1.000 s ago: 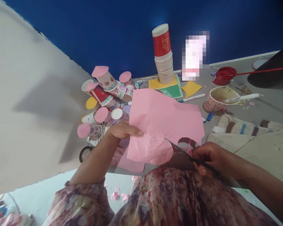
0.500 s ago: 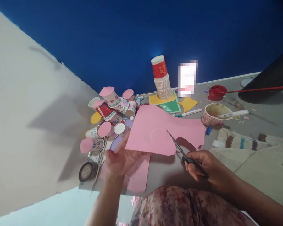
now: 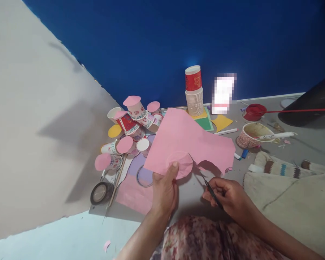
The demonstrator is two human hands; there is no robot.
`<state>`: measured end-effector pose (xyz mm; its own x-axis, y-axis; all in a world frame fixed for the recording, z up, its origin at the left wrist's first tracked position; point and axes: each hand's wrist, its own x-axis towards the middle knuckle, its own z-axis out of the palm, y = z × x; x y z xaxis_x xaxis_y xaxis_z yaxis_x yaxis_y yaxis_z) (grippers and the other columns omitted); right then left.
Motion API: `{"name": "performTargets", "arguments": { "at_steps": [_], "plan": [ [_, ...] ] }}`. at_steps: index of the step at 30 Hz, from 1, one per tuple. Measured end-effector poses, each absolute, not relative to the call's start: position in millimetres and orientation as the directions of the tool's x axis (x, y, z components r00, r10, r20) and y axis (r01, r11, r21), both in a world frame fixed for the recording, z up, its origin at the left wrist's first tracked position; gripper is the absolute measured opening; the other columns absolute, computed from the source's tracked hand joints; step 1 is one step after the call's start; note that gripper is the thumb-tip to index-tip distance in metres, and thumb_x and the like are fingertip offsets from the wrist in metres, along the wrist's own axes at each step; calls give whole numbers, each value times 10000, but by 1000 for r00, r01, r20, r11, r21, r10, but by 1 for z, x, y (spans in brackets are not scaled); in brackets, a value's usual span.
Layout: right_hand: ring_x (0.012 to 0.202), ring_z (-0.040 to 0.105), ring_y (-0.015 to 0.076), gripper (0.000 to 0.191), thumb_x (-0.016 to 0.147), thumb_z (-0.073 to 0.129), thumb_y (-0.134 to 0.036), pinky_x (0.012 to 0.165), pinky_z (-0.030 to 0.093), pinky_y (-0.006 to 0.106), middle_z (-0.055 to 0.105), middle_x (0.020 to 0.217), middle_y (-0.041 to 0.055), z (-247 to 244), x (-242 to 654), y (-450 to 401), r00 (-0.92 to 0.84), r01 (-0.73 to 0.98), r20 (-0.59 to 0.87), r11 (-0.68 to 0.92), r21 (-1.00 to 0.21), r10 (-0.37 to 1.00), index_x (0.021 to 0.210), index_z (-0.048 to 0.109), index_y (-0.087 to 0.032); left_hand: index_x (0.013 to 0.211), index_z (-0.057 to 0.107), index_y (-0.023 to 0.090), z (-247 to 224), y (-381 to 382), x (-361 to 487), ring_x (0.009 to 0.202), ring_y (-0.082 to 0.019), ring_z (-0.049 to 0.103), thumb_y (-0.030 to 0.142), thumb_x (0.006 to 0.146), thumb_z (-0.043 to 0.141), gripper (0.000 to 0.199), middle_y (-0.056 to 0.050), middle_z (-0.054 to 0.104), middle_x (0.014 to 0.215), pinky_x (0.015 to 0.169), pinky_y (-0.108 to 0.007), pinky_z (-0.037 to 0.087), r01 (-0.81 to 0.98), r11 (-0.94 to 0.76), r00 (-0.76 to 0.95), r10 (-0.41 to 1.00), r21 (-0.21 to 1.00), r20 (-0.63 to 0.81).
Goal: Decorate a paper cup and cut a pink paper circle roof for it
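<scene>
A large sheet of pink paper (image 3: 184, 133) is raised over the grey table. My left hand (image 3: 166, 189) pinches its near edge, thumb on top, over a rounded, partly cut circle (image 3: 184, 166). My right hand (image 3: 224, 196) is closed around the dark handles of a pair of scissors (image 3: 209, 187). The blades lie along the right side of the circle, against the paper. A scalloped cut edge runs to the right of them. Beneath the sheet, at left, lie another pink sheet (image 3: 132, 193) and a grey ring (image 3: 144, 177), partly covered.
Decorated paper cups with pink tops (image 3: 132, 108) crowd the left side beside a roll of black tape (image 3: 100, 193). A tall cup stack (image 3: 194, 90) stands at the back. On the right are a patterned bowl (image 3: 250, 139), a red container (image 3: 254, 112) and a cream cloth (image 3: 295, 195).
My left hand has gone from flat under the sheet to a thumb pinch at the circle. The circle stands out more from the sheet, and the scissors have tilted steeper.
</scene>
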<state>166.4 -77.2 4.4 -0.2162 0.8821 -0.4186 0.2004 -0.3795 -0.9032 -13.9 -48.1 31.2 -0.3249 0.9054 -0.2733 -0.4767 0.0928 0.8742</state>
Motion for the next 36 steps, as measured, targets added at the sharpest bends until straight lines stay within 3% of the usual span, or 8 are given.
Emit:
{"name": "performTargets", "arguments": {
  "at_steps": [5,10,15,19,24,31,36],
  "plan": [
    [520,407,118,642,701,728,-824,544,284,274,584,513,5,22,182,-72,-476,144,-473,-465,-874,742,660,595,-197,1062,776,193,28,-43,-20,1050,-255,760,323,727,914,385,-33,814,934,1004,-358,573,-457,145,-276,915,878,-294],
    [499,326,100,803,660,633,-977,522,234,276,550,502,-13,28,191,-75,-539,60,-512,-576,-815,669,758,615,-180,976,771,183,33,-38,-18,980,-230,753,281,708,905,315,-23,806,917,905,-315,578,-489,151,-248,920,859,-303],
    [596,506,165,673,737,677,-867,587,380,288,660,586,56,27,187,-73,-448,225,-517,-467,-855,730,669,599,-202,785,743,159,32,-33,-16,851,-222,745,321,726,883,222,-19,770,791,844,-334,580,-461,184,-208,929,868,-307],
    [650,575,209,553,761,716,-755,611,439,303,715,638,80,27,190,-72,-423,294,-545,-460,-838,724,695,609,-217,995,778,157,36,-28,-16,853,-238,768,279,669,901,369,-21,798,841,884,-376,594,-483,204,-194,923,851,-332],
    [644,570,203,573,823,623,-780,636,450,309,683,603,63,27,194,-68,-471,275,-503,-421,-865,725,703,610,-219,1147,764,155,41,-22,-13,889,-281,792,256,633,906,543,-49,825,883,893,-416,613,-538,235,-136,924,810,-358],
    [591,547,184,568,804,636,-777,681,476,320,630,545,27,26,192,-61,-480,245,-456,-384,-890,750,671,598,-226,1175,758,155,43,-19,-10,901,-298,804,242,606,913,596,-61,835,899,912,-431,618,-561,258,-124,913,786,-388],
    [561,527,171,516,759,680,-717,613,442,302,608,529,19,26,189,-60,-460,229,-490,-435,-871,740,630,570,-230,1186,757,155,43,-19,-11,891,-298,805,250,604,913,610,-70,840,928,899,-431,624,-554,254,-133,913,792,-386]
  ]
}}
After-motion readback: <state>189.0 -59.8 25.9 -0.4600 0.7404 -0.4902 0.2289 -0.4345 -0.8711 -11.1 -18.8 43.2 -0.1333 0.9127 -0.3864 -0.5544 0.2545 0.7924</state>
